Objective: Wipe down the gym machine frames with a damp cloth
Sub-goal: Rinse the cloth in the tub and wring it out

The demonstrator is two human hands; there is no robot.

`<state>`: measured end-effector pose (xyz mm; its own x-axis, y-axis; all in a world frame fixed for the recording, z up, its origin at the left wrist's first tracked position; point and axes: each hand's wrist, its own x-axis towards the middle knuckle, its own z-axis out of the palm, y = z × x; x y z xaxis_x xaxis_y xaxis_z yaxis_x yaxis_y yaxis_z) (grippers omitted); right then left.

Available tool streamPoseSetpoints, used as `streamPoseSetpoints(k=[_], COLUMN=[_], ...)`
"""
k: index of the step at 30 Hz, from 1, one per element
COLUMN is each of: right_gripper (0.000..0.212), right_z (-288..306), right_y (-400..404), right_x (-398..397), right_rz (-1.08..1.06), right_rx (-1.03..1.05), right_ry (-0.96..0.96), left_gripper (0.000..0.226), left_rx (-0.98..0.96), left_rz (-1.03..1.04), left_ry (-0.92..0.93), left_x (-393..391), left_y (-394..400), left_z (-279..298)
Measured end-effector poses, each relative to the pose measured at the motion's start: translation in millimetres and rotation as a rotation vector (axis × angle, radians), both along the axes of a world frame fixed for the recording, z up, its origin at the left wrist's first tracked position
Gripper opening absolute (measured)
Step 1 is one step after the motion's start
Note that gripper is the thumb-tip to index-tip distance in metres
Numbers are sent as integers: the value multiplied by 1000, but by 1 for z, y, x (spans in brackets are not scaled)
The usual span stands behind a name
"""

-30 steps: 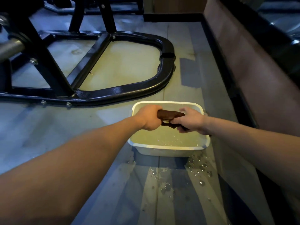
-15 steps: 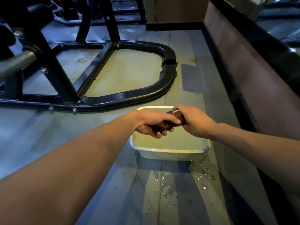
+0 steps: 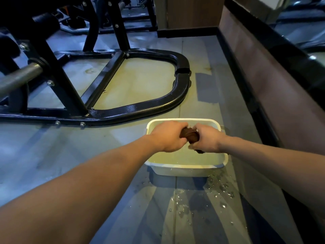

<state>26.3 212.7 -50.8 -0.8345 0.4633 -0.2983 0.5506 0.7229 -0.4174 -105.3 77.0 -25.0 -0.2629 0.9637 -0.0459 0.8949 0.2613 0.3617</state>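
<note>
On the grey floor (image 3: 52,155) ahead of me sprawls the black gym machine frame (image 3: 140,106), glossy painted steel tubing bent into a rounded loop, with a straight diagonal brace crossing it and silver bolt heads along the near rail. Its upright posts rise at the upper left, and a dull grey metal bar (image 3: 19,78) juts out from them toward me. Along the right runs a low brown wall (image 3: 274,88) topped by a shiny black ledge. Just this side of the frame's near rail, apart from it, stands a white plastic tub (image 3: 184,169), rectangular with rounded corners and a thin rim, holding pale, slightly cloudy water. Over the tub I hold the cloth (image 3: 190,135), dark brown and twisted into a tight rope. My left hand (image 3: 168,136) has its fingers curled hard round one end and my right hand (image 3: 206,140) grips the other end the same way, knuckles up; a dark tail of cloth sticks out below the right hand. Water droplets (image 3: 219,189) lie scattered on the floor by the tub's near right corner.
</note>
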Motion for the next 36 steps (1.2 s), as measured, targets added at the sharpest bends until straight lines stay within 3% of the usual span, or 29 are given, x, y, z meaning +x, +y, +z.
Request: streamPoseSetpoints(k=[2, 4, 7, 10, 12, 14, 17, 20, 22, 24, 27, 30, 34, 36], right_gripper=[53, 70, 92, 63, 38, 25, 15, 24, 27, 30, 31, 40, 97, 102], right_z=[4, 8, 13, 10, 13, 20, 24, 21, 23, 23, 13, 5, 5, 8], right_y=[0, -2, -4, 2, 8, 12, 6, -2, -5, -5, -7, -9, -2, 4], right_x=[4, 8, 7, 4, 5, 5, -1, -17, -22, -21, -18, -22, -15, -4], right_rz=[64, 174, 183, 237, 299, 302, 209, 138, 120, 115, 108, 108, 132, 299], right_rx=[369, 612, 593, 414, 293, 258, 225, 19, -236, -358, -259, -147, 155, 416], right_ry=[44, 89, 204, 334, 310, 195, 23, -116, -274, -319, -210, -97, 107, 176], left_gripper=[16, 23, 29, 33, 36, 37, 33, 23, 25, 36, 39, 23, 36, 37], left_rx=[-33, -69, -188, -336, -366, -372, -284, -150, -136, -133, -76, -125, -273, -362], left_rz=[288, 459, 468, 449, 434, 360, 189, -16, -115, -176, -208, -38, 339, 393], left_ry=[-453, -767, -1102, -1304, -1299, -1133, -583, 50, 271, 341, 332, 123, -541, -893], left_x=[-1, -4, -10, -13, -13, -10, -1, -4, -9, -11, -10, -12, -13, -16], left_y=[7, 9, 6, 1, 0, 0, 1, -3, -9, -14, -16, -12, -4, -6], left_z=[7, 17, 33, 36, 32, 26, 13, 4, 0, -5, -8, -3, 6, 18])
